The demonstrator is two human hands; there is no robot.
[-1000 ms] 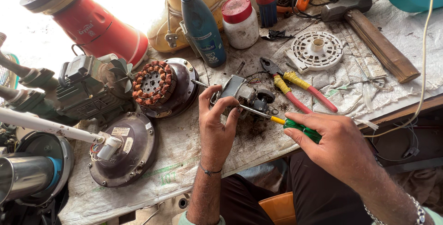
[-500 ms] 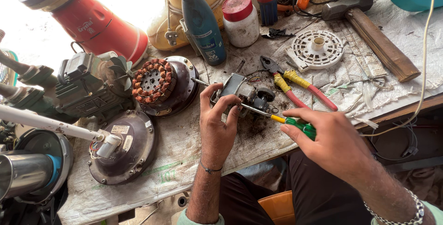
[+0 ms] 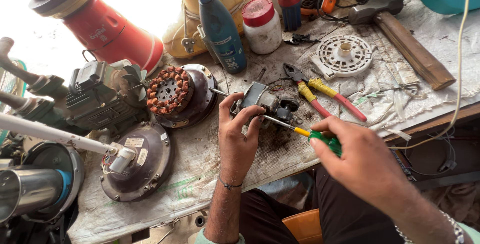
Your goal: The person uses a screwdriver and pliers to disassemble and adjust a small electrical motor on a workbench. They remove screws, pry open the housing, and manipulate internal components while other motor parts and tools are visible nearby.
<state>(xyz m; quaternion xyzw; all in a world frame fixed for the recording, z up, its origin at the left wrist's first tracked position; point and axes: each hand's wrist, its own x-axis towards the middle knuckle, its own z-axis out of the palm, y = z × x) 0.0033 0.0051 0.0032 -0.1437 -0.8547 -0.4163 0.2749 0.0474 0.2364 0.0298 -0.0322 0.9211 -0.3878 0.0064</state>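
In the head view the left hand [image 3: 239, 139] grips a small grey motor assembly [image 3: 265, 104] on the cloth-covered workbench [image 3: 200, 174], its fingers clamped around the near side. The right hand [image 3: 365, 161] holds a screwdriver [image 3: 300, 133] with a green and yellow handle, fingers closed tight round the handle, the shaft angled up-left into the assembly.

Compared with a second ago, little has changed: both hands keep the same grip, the right hand has drifted slightly and the screwdriver sits at much the same angle, so the work on that one spot appears to go on rather than finish.

Just beyond lie pliers [image 3: 325, 91] with red and yellow handles, a copper-wound stator [image 3: 170, 90] and a white round grille [image 3: 342, 55].

The screwdriver tip is hidden behind the assembly, so what it engages cannot be told. The right palm covers most of the handle. Machines at the left edge are cut off.
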